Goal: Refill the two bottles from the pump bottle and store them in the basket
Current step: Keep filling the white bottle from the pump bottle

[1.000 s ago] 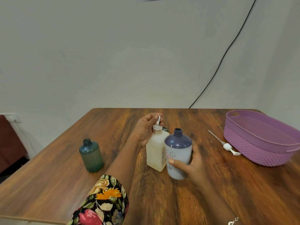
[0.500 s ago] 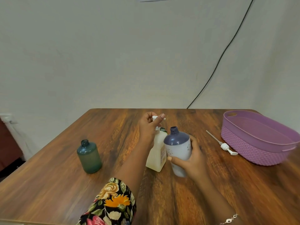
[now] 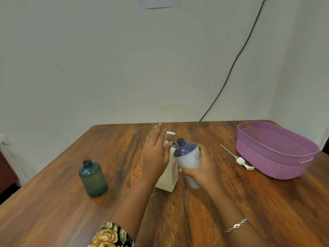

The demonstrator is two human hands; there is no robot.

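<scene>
A cream pump bottle [image 3: 168,178] stands mid-table with its white pump head [image 3: 170,133] raised. My left hand [image 3: 156,152] is beside and over the pump head, fingers straight, thumb near the pump's neck. My right hand [image 3: 202,169] grips a white bottle with a dark blue top [image 3: 188,156], uncapped. It is tilted, with its open neck just below the pump spout. A green bottle [image 3: 93,179] stands uncapped at the left, apart from both hands. The purple basket [image 3: 267,164] sits at the right.
A loose white pump with a long dip tube [image 3: 239,159] lies on the wooden table [image 3: 53,202] between the bottles and the basket. A black cable [image 3: 231,68] runs down the wall behind. The table's left edge is close to the green bottle.
My left fingers have straightened and lifted off the pump head, which now stands higher. My right hand has raised and tilted the white bottle toward the spout.
</scene>
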